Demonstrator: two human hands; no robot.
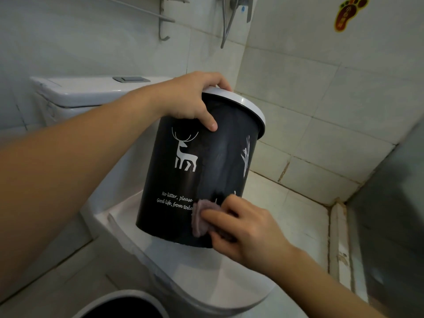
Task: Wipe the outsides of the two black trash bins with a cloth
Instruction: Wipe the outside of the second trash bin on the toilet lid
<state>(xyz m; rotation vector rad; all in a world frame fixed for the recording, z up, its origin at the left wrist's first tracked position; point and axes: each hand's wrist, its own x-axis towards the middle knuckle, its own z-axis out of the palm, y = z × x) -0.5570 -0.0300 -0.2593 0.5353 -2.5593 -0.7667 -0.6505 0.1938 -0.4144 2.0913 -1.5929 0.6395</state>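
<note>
A black trash bin (213, 161) with a white deer print, white lettering and a grey rim ring stands tilted on the closed toilet lid (206, 281). My left hand (195, 99) grips its rim at the top, thumb down on the black wall. My right hand (243, 228) presses a small greyish-pink cloth (200, 220) against the lower right of the bin's outside. A second black bin (121, 306) with a grey rim shows only its open top at the bottom edge.
The white toilet tank (91, 92) with a flush button stands behind the bin. Tiled walls close in at the back and right. A shower hose (227, 26) and a wall rack (164, 17) hang above. A grey panel (394, 214) stands at the right.
</note>
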